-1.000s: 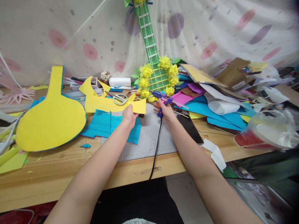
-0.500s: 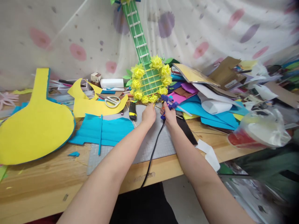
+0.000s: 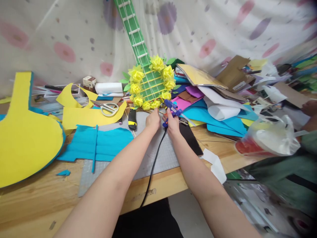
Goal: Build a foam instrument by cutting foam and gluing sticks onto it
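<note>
My right hand (image 3: 173, 123) is wrapped round a blue hot glue gun (image 3: 174, 108), whose black cord (image 3: 154, 162) runs down over the table edge. Beside it, a small gap to the left, my left hand (image 3: 153, 121) is closed with its fingertips pinched together; what they hold, if anything, is too small to make out. Both hands are over the grey cutting mat (image 3: 165, 153). Just beyond them a green paper guitar (image 3: 151, 87) with white strings leans on the curtain, ringed by yellow paper flowers (image 3: 169, 72). Left of my left hand lies a black and yellow utility knife (image 3: 132, 119).
A yellow guitar-shaped cutout (image 3: 27, 138) lies at the left. Blue crepe paper (image 3: 111, 142) and scissors (image 3: 109, 109) on yellow scraps (image 3: 81, 117) are nearer. Coloured sheets (image 3: 223, 125) are heaped at the right, near a bagged tub (image 3: 266, 140). Another person's arm (image 3: 309, 115) shows far right.
The view has turned slightly, so the table's things sit further left. Both hands stay close together in front of the guitar, the glue gun still in my right hand.
</note>
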`<state>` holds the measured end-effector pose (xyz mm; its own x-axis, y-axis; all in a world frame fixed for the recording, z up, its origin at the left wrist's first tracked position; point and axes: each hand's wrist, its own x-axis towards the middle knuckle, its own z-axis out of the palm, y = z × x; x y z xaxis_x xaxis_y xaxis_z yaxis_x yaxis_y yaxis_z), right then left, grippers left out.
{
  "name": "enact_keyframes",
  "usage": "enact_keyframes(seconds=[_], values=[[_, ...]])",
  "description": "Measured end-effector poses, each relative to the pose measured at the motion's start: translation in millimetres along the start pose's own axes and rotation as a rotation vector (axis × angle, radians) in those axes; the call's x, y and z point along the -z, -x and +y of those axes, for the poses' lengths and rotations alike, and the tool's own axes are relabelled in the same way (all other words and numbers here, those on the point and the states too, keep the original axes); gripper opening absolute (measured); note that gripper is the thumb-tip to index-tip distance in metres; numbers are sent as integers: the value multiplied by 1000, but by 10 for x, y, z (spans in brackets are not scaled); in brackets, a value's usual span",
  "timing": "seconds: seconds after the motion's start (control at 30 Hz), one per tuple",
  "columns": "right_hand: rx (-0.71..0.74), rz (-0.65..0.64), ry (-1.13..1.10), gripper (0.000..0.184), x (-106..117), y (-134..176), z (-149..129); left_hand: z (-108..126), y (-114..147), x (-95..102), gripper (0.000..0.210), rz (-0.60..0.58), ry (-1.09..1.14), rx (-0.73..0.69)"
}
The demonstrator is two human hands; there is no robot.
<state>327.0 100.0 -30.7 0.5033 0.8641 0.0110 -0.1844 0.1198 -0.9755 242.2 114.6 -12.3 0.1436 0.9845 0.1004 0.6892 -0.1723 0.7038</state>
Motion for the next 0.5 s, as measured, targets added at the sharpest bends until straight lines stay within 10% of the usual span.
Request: enact_keyframes(seconds=[0.33, 0.5], values=[[-52, 78, -140, 40, -41, 66, -71, -31, -81, 69, 29, -53, -56, -33], [-43, 101, -160, 43, -18, 47, -37, -89, -178, 117, 13, 36, 267, 58]])
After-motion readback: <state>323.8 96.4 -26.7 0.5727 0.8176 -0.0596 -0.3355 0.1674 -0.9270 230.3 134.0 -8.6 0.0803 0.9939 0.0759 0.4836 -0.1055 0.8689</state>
